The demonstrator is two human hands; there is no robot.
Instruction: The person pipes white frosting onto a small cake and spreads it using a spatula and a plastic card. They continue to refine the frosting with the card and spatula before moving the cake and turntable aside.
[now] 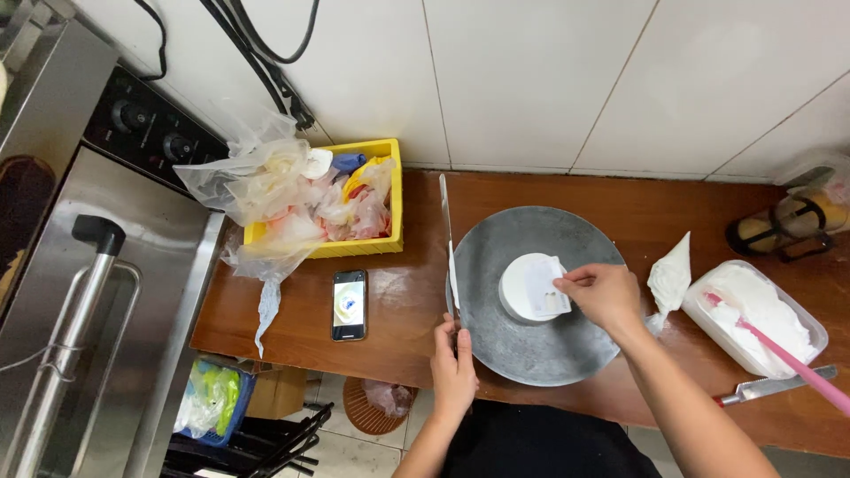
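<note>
A small round white cake (521, 288) sits in the middle of a grey metal turntable (531, 341) on a brown wooden counter. My right hand (602, 295) holds a white plastic scraper (547, 285) against the cake's top and right side. Gripping the handle of a long thin palette knife (447, 243), my left hand (453, 367) rests at the turntable's left rim. The blade points away from me along the turntable's left edge and carries a smear of white cream.
A yellow crate (390, 199) of used piping bags stands at the back left, a phone (349, 304) in front of it. A piping bag (669, 276), a cream tub (810, 323) with a pink spatula (792, 361) and a knife (775, 386) lie right. A steel oven (106, 301) stands left.
</note>
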